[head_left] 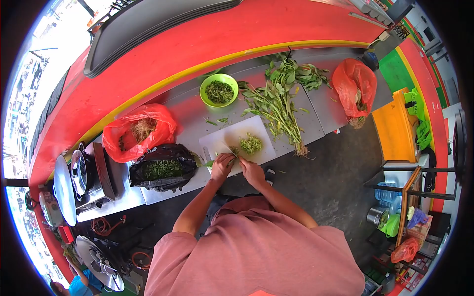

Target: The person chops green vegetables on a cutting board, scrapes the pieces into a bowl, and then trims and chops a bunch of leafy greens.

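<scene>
On the white cutting board (217, 140), left hand (222, 165) fingers clamp green stems (208, 163); right hand (252, 171) fingers wrap a knife (231, 150) near chopped greens (251, 144).

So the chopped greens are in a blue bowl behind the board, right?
Not quite. The bowl is green, not blue, as the head view shows. The rest is right: it holds chopped greens and sits behind the board.

Chopped greens (251, 144) on cutting board (231, 131)
</scene>
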The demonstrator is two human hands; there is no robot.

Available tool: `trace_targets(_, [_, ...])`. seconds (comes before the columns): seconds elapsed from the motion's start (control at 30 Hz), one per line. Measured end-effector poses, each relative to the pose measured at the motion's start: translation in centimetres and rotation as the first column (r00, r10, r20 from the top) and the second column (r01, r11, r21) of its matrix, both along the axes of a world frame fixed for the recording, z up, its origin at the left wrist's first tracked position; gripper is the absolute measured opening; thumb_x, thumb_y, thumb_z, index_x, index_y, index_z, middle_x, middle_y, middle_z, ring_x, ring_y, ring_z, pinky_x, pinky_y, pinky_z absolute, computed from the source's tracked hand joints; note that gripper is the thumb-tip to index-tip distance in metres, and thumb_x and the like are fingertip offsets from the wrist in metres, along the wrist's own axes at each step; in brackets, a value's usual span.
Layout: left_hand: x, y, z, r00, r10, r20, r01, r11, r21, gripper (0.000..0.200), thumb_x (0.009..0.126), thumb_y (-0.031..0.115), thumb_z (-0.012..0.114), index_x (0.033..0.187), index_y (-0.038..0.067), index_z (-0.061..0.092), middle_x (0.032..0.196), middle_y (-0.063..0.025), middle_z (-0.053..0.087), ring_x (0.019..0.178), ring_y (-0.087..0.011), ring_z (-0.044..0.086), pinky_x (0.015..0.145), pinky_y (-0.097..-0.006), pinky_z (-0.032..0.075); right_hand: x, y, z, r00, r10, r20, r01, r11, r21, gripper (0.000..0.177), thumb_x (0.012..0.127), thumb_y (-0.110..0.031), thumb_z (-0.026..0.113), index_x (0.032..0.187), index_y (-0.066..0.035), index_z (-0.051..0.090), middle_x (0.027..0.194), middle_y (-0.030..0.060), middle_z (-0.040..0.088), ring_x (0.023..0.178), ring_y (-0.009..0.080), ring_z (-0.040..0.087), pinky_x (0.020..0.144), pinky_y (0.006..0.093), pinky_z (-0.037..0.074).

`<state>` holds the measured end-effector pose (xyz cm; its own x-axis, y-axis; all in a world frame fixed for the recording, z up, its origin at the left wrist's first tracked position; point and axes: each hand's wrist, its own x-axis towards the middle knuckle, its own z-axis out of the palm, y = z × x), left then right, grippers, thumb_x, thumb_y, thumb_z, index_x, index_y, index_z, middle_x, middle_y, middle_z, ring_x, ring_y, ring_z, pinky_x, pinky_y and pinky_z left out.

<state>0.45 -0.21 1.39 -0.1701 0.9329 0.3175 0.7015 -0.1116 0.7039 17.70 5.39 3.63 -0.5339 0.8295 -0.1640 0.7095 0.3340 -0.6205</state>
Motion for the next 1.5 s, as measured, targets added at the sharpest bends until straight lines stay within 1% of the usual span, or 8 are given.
trace_targets(0.4, [0.2, -0.2, -0.2, 0.999, 0.051, 0.010, -0.051, 0.998, 0.038, 0.028, 0.073, 0.002, 0.077, 0.101, 0.002, 0.073, 0.106, -0.0117, 0.072, 0.098, -0.0315, 0.067, 0.087, -0.0409, 0.056, 0.2, -0.1, -0.1, 0.999, 0.029, -0.026, -0.029, 0.999, -0.022, 0.036, 0.102, -0.037, 0.050, 0.129, -0.017, 0.063, 0.085, 0.0225, 0.071, 0.076, 0.0438, 0.069, 0.066, 0.0524, 0.056])
trace_targets(0.7, [1.0, -0.3, 0.5, 0.998, 0.052, -0.037, -0.049, 0.997, 0.055, 0.027, 0.074, 0.002, 0.077, 0.101, 0.001, 0.072, 0.106, -0.0112, 0.069, 0.101, -0.0316, 0.065, 0.089, -0.0411, 0.053, -0.2, 0.9, -0.5, 0.991, 0.089, 0.098, -0.108, 0.971, 0.213, 0.036, 0.102, -0.035, 0.051, 0.135, -0.022, 0.057, 0.080, 0.0198, 0.070, 0.071, 0.0403, 0.069, 0.058, 0.0501, 0.055])
trace_targets(0.77, [1.4, -0.3, 0.7, 0.997, 0.077, -0.025, -0.075, 0.994, 0.073, 0.025, 0.076, 0.003, 0.077, 0.101, 0.002, 0.071, 0.107, -0.0111, 0.068, 0.101, -0.0318, 0.065, 0.089, -0.0414, 0.053, 0.3, 1.7, 0.7, 0.999, -0.009, 0.040, 0.003, 0.991, 0.132, 0.033, 0.101, -0.033, 0.054, 0.125, -0.014, 0.067, 0.087, 0.0202, 0.072, 0.075, 0.0389, 0.069, 0.065, 0.0479, 0.056])
trace_targets(0.97, [0.5, -0.2, -0.6, 1.000, 0.010, 0.014, -0.010, 1.000, 0.028, 0.024, 0.079, 0.004, 0.076, 0.102, 0.002, 0.071, 0.109, -0.0127, 0.068, 0.101, -0.0324, 0.065, 0.089, -0.0413, 0.054, 1.6, 2.5, 0.5, 0.982, -0.062, -0.180, 0.062, 0.998, -0.005, 0.038, 0.103, -0.034, 0.052, 0.127, -0.007, 0.064, 0.084, 0.0237, 0.070, 0.078, 0.0440, 0.068, 0.069, 0.0513, 0.054])
trace_targets(1.07, [0.5, -0.2, -0.5, 0.994, 0.071, 0.079, -0.072, 0.997, 0.004, 0.026, 0.079, 0.004, 0.075, 0.104, 0.002, 0.070, 0.111, -0.0131, 0.067, 0.101, -0.0327, 0.065, 0.088, -0.0412, 0.054, 2.0, 1.5, 1.2, 0.984, -0.061, -0.170, 0.043, 0.993, -0.111, 0.039, 0.103, -0.033, 0.051, 0.127, -0.006, 0.063, 0.081, 0.0251, 0.069, 0.078, 0.0450, 0.067, 0.069, 0.0523, 0.053])
trace_targets(1.27, [0.8, -0.2, 0.7, 0.993, 0.065, -0.099, -0.062, 0.997, 0.036, 0.027, 0.079, 0.007, 0.076, 0.105, 0.004, 0.072, 0.113, -0.0109, 0.067, 0.105, -0.0302, 0.064, 0.091, -0.0415, 0.051, 2.6, -0.6, 1.9, 0.980, -0.083, -0.179, 0.055, 0.986, -0.154, 0.038, 0.104, -0.033, 0.050, 0.128, -0.007, 0.063, 0.082, 0.0262, 0.068, 0.079, 0.0460, 0.067, 0.069, 0.0541, 0.052])
trace_targets(1.4, [1.2, -0.5, 0.6, 0.986, 0.117, -0.120, -0.112, 0.993, 0.044, 0.024, 0.079, 0.007, 0.076, 0.103, 0.006, 0.074, 0.112, -0.0090, 0.068, 0.106, -0.0295, 0.063, 0.091, -0.0412, 0.051, 3.1, -1.0, 1.7, 0.980, -0.076, -0.185, 0.051, 0.990, -0.132, 0.038, 0.103, -0.033, 0.050, 0.128, -0.008, 0.063, 0.084, 0.0266, 0.068, 0.080, 0.0463, 0.067, 0.070, 0.0545, 0.052])
trace_targets(1.5, [1.1, -0.7, 0.3, 0.988, 0.108, -0.107, -0.108, 0.994, 0.005, 0.022, 0.080, 0.007, 0.075, 0.102, 0.006, 0.075, 0.112, -0.0085, 0.069, 0.106, -0.0296, 0.063, 0.090, -0.0404, 0.051, 3.3, -1.2, 1.7, 0.993, -0.050, -0.104, 0.023, 0.969, -0.247, 0.041, 0.103, -0.037, 0.046, 0.134, -0.014, 0.061, 0.095, 0.0263, 0.070, 0.088, 0.0468, 0.067, 0.079, 0.0556, 0.054])
